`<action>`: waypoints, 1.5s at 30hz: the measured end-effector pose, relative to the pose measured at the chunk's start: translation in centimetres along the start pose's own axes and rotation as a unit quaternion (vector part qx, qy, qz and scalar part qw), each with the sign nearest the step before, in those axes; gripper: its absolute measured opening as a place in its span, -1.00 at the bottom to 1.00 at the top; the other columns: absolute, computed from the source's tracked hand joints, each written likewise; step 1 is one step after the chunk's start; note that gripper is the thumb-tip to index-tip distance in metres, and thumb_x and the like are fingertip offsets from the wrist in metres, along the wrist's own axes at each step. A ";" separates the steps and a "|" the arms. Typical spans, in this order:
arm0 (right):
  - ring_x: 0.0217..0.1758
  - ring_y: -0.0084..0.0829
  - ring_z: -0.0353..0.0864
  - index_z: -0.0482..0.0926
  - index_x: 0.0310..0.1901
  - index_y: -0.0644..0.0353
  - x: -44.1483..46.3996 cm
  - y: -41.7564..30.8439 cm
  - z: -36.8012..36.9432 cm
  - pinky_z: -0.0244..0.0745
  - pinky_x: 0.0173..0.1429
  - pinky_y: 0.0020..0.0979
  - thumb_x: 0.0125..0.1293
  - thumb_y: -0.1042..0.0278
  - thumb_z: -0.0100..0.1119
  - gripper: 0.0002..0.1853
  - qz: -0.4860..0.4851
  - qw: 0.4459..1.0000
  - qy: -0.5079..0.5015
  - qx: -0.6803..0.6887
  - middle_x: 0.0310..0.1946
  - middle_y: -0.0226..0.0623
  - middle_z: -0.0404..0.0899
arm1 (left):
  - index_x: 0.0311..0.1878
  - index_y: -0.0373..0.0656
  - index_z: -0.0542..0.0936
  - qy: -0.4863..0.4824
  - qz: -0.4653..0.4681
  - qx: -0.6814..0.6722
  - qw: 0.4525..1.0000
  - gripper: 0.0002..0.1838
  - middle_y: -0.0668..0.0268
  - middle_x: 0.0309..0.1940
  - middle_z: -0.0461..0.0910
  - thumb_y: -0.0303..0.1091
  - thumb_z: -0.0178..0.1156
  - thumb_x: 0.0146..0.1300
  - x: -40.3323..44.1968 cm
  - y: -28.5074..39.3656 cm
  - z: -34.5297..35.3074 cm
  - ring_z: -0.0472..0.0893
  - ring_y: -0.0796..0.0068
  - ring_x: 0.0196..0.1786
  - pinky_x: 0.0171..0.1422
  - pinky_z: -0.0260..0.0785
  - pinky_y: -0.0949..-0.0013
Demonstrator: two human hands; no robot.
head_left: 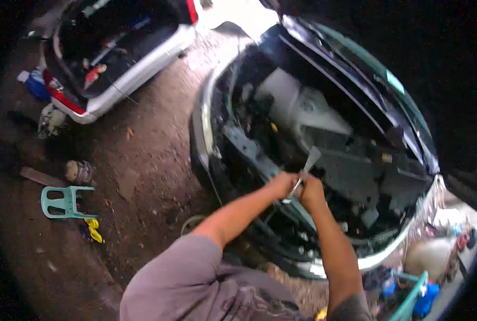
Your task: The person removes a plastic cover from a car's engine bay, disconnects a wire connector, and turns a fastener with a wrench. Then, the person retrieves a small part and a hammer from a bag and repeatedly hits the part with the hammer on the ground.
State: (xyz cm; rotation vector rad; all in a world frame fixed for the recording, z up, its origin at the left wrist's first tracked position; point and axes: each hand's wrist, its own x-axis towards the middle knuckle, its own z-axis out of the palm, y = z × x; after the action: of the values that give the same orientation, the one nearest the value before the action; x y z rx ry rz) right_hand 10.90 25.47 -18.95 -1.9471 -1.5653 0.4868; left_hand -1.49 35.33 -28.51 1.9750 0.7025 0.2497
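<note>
Both of my hands are out over the open engine bay (329, 166) of a car, close together near its front edge. My left hand (284, 184) is closed on a silvery metal tool (312, 158). Right beside it, my right hand (312, 192) is closed on the same tool. A flat, flared end sticks out above my fingers, pointing into the bay, and a curved bright part shows below them. The fingers hide its middle, so its exact kind cannot be told. Beneath my hands runs the car's front crossmember (249, 152).
The raised hood (356, 85) stands beyond the bay. At upper left is a white car (142, 69) with its rear open. A green plastic stool (59, 202), a yellow item (93, 230) and a round metal part (79, 172) lie on the dirt floor. Clutter sits at lower right.
</note>
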 end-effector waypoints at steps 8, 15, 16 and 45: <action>-0.02 0.07 0.69 0.64 -0.01 0.12 -0.5 -4.7 -2.8 0.57 0.04 -0.09 0.32 0.31 0.28 -0.76 -0.051 0.996 0.071 0.003 -0.14 -0.04 0.69 | -0.05 -0.09 0.68 0.039 0.062 -0.237 0.969 -0.80 -0.02 -0.21 0.71 -0.26 0.19 0.35 4.0 -10.2 8.3 0.70 -0.12 -0.11 -0.06 0.51 -0.06; -0.03 0.03 0.73 0.73 0.00 0.14 -0.7 -2.4 -2.1 0.60 0.10 -0.12 0.36 0.47 0.17 -0.76 0.025 0.998 -0.061 0.008 -0.12 -0.04 0.74 | -0.05 -0.11 0.68 0.030 -0.037 0.012 0.999 -0.76 -0.07 -0.17 0.71 -0.29 0.04 0.43 -1.4 3.0 -0.2 0.69 -0.13 -0.11 -0.06 0.54 -0.10; -0.05 0.02 0.74 0.74 -0.03 0.14 -0.5 -2.3 -1.7 0.61 0.08 -0.12 0.34 0.42 0.21 -0.78 0.026 0.999 -0.035 0.019 -0.13 -0.05 0.74 | 0.07 -0.05 0.67 0.022 -0.055 -0.085 0.995 -0.71 -0.05 -0.21 0.72 -0.27 0.01 0.46 0.0 0.6 1.3 0.70 -0.14 -0.12 -0.04 0.56 -0.05; -0.13 0.07 0.71 0.70 -0.25 0.26 0.1 -14.8 -8.4 0.55 -0.11 0.15 0.12 0.41 0.30 -0.83 -0.100 0.945 -0.237 -0.201 -0.23 0.02 0.72 | 0.01 -0.12 0.71 0.068 -0.003 -0.193 0.979 -0.61 0.21 -0.27 0.72 0.01 0.21 0.45 -0.1 11.9 -3.3 0.64 0.38 -0.23 -0.07 0.47 0.17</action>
State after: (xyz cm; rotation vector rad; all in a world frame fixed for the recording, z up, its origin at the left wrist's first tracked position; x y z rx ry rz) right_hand 4.93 25.78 -3.04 -2.0251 -2.2954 0.6197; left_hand 1.32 33.60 -16.63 1.5966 0.6879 0.4841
